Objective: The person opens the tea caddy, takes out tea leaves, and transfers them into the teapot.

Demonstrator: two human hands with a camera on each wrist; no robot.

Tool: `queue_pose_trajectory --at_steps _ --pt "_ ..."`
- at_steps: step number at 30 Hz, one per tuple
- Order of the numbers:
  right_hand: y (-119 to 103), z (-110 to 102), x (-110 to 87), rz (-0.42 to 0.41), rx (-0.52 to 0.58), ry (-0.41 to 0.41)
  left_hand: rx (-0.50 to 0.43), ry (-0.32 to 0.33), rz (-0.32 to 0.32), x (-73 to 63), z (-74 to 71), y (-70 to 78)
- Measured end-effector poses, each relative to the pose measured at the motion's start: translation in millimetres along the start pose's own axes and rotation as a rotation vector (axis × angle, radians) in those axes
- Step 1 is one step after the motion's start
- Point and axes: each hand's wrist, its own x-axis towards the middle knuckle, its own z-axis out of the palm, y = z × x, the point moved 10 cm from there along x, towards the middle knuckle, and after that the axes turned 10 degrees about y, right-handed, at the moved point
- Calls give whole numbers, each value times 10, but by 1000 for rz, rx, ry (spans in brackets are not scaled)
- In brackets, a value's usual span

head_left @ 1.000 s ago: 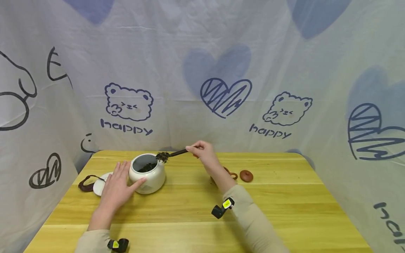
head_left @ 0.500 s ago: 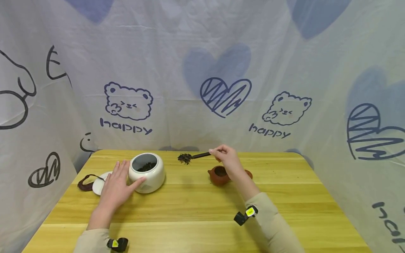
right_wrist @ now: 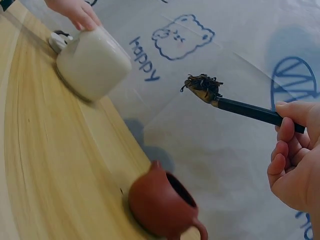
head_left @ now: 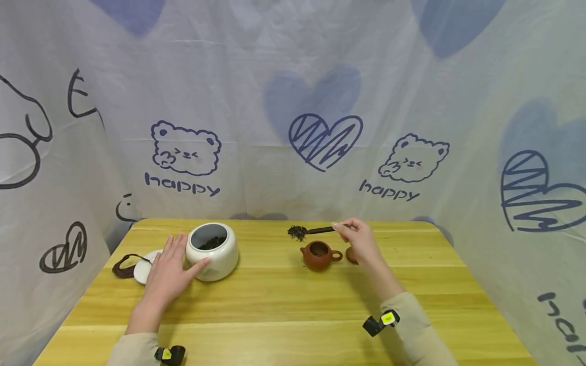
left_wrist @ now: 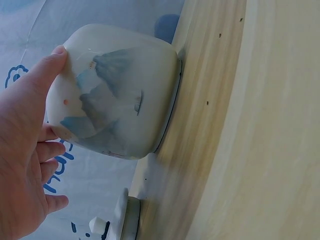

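My right hand [head_left: 361, 243] pinches the dark handle of a tea scoop [head_left: 320, 230], its tip heaped with dark tea leaves [right_wrist: 204, 82]. In the head view the loaded tip is above and to the left of a small brown clay teapot [head_left: 316, 260], whose top is uncovered. A white jar [head_left: 220, 264] with a painted landscape stands at left, mouth up, dark leaves inside. My left hand [head_left: 168, 272] rests against the jar's left side, fingers extended and thumb on its front, as the left wrist view also shows.
The jar's white lid [head_left: 143, 271] lies left of my left hand, beside a dark brown corded item [head_left: 122, 268]. Partly behind my right hand is the teapot's brown lid [head_left: 351, 255]. A printed curtain [head_left: 256, 127] hangs behind the wooden table [head_left: 256, 305].
My right hand has carried the loaded tea scoop from the jar's rim rightward to near the teapot, uncovering the teapot to view. My left hand and the jar stay in place.
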Motion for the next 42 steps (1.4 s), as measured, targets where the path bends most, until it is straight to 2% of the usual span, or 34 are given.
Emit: queue_pose_trajectory --at_steps 9,19,42 --pt "205 -370 44 25 -15 74 -1 5 -3 -2 -14 -2" --pt "431 -583 42 41 -37 138 -3 6 -4 -3 2 -14" --pt "667 -601 19 80 21 161 -15 10 -2 -2 17 -27"
